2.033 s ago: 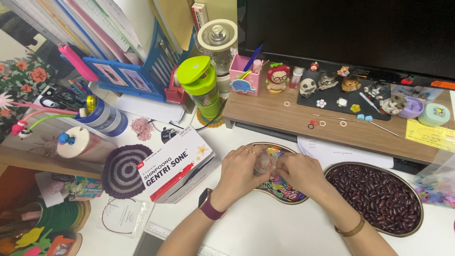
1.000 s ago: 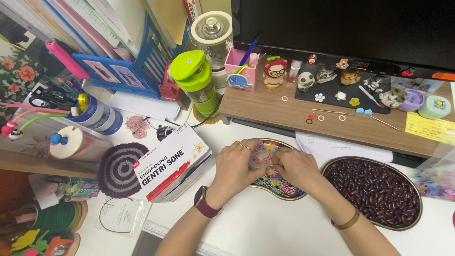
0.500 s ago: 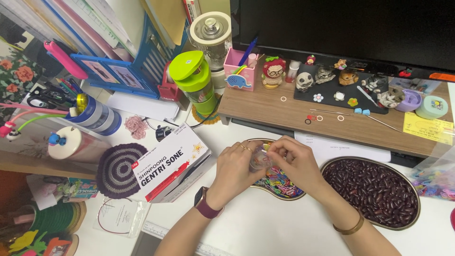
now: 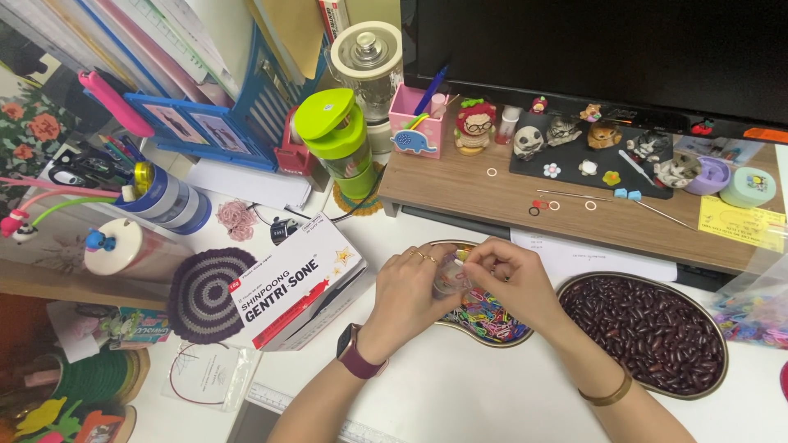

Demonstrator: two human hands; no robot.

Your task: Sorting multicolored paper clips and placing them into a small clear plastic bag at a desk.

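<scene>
I see my left hand (image 4: 408,293) cupped around a small clear plastic container (image 4: 448,277), fingers closed on its side, holding it just above the near-left rim of the paper clip tray (image 4: 447,325). My right hand (image 4: 515,283) sits directly to the container's right, fingertips (image 4: 474,261) pinched together at its mouth; whether they grip a clip I cannot tell. So the container lies between the two hands, touching both, with its opening turned up and slightly toward the right hand.

The tray is a kidney-shaped metal dish, shiny at the rim, heaped with thin wire clips in mixed bright colours. Just beside it on the white bench (image 4: 460,385), to the right, a matching metal bean tray (image 4: 716,328) holds glossy dark red-brown beans, smooth and oval.
</scene>
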